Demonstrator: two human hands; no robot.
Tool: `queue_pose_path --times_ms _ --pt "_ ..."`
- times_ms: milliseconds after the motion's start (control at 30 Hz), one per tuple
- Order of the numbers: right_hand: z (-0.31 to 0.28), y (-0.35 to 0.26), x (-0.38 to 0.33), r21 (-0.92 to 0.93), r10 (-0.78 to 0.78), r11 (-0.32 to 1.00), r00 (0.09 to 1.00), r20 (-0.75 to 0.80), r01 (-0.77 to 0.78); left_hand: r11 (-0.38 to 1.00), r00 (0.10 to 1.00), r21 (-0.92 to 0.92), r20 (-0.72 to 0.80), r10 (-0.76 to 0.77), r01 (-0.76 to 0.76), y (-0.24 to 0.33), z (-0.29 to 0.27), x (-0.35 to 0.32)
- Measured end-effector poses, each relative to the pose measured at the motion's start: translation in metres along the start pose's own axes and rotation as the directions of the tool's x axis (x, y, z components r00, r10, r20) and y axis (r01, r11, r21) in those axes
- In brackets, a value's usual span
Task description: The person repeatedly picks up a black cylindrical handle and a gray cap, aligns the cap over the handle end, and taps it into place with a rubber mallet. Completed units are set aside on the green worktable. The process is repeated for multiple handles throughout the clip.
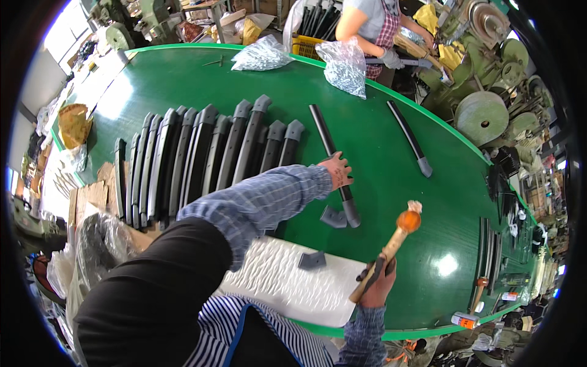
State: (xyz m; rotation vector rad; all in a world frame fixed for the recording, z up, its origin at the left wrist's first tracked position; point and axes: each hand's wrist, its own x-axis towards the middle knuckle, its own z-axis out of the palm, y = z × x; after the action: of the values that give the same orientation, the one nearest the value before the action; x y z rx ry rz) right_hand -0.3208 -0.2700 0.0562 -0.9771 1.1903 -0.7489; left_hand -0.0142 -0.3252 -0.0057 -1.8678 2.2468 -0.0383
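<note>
My left hand [338,171] reaches across the table with its fingers wrapped round the middle of a long black tube [322,128]. The tube lies slanted, its near end next to a loose dark grey angled plastic piece [334,216]. In my right hand [380,286] is a mallet [394,244] with a pale wooden handle and a rounded orange head, held head up at the near edge. To its left, another grey plastic piece [312,260] rests on a white wrinkled sheet [269,275]. Farther right lies a separate black tube [406,130] with a grey end piece.
Several black bars with grey ends [214,144] lie in a row at left on the green table [422,263]. Clear bags of small metal parts [342,67] sit along the far edge, where another person [373,30] stands. A second mallet [480,287] and a can [465,320] are at right.
</note>
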Motion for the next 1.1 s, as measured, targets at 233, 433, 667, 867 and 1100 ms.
queue_pose_path --times_ms 233,433,667,867,1100 --pt "-0.023 0.037 0.081 0.223 0.166 0.961 0.986 0.014 -0.165 0.857 0.837 -0.232 -0.208 -0.506 0.461 -0.028 0.075 0.023" --pt "0.012 0.033 0.079 0.417 0.175 0.871 0.957 0.231 -0.260 0.506 0.531 -0.206 0.086 -0.843 0.837 -0.001 0.100 -0.077" --pt "0.040 -0.005 0.008 0.346 0.056 0.918 0.927 0.371 -0.194 -0.063 0.507 -0.960 0.199 -0.839 0.272 -0.025 0.040 -0.104" --pt "0.097 -0.028 -0.099 0.108 -0.193 0.981 0.803 0.564 0.159 -0.085 0.412 -0.940 -0.062 -0.909 -0.329 0.000 -0.071 -0.382" --pt "0.203 0.032 -0.232 -0.081 -0.001 0.960 0.292 0.956 0.269 -0.131 -0.018 -0.991 0.132 -0.991 -0.027 0.095 -0.020 -0.633"
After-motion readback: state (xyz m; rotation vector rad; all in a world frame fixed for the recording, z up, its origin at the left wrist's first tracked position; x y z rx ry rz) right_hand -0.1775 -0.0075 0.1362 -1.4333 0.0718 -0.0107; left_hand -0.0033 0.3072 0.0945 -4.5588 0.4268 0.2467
